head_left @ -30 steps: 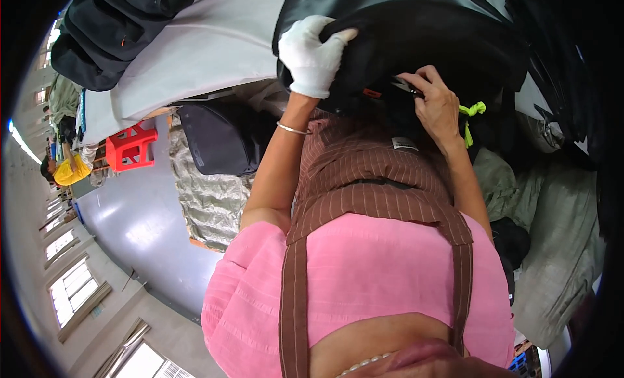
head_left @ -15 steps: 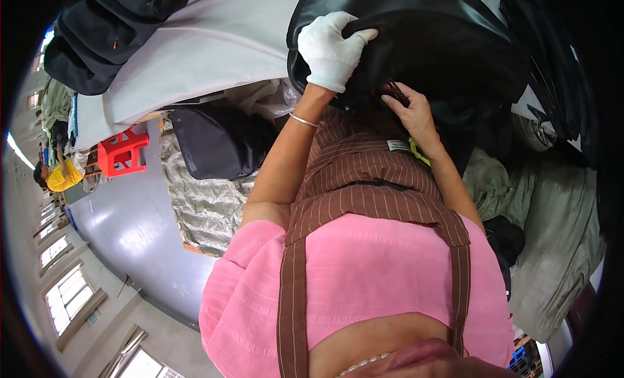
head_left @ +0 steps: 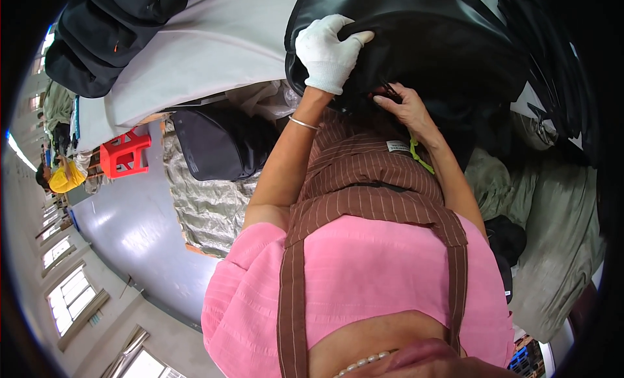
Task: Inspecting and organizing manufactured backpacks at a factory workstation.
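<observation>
From where I stood I counted one left hand (head_left: 330, 52), one right hand (head_left: 408, 110), one white glove (head_left: 323, 71), one glossy black piece (head_left: 448, 43), one small dark tool (head_left: 390, 91), one bracelet (head_left: 303, 124), one red stool (head_left: 126, 155), one person in yellow (head_left: 67, 177), and at least two dark bags (head_left: 107, 37) on the surface (head_left: 218, 46).

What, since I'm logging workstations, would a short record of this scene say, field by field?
left hand: gloved in white, gripping shiny black material
right hand: bare, holding a small dark tool, details unclear
by the right wrist: bright green cord
table: white-topped, dark bags toward its left end
floor: red stool on the left
background: person in yellow, far left
</observation>
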{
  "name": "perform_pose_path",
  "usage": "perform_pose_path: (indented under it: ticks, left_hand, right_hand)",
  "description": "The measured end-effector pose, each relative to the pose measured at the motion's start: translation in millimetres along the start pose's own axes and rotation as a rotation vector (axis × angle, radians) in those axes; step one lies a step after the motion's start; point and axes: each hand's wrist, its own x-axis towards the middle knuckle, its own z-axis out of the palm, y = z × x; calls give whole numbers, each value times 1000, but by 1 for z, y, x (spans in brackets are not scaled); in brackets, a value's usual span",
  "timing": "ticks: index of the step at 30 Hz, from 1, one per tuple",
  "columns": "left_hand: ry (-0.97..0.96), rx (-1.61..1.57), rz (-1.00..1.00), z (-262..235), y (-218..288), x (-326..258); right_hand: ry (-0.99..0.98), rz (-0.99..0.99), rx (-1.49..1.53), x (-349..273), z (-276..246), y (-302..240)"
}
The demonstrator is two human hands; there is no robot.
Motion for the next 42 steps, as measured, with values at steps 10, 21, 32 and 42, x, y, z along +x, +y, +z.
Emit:
perform_pose_path:
  ticks: [10, 21, 32, 42]
  left_hand:
    - [-20, -19, 15, 2, -6, -2]
    - [-38, -36, 75, -3, -4, -1]
    - [-400, -222, 17, -66, 37, -72]
    - [-365, -2, 22, -44, 28, -93]
  right_hand:
    - [-6, -14, 149, -6, 9, 4]
    - [293, -162, 165, -22, 18, -20]
    - [200, -183, 239, -18, 17, -42]
    - [148, -376, -21, -17, 24, -51]
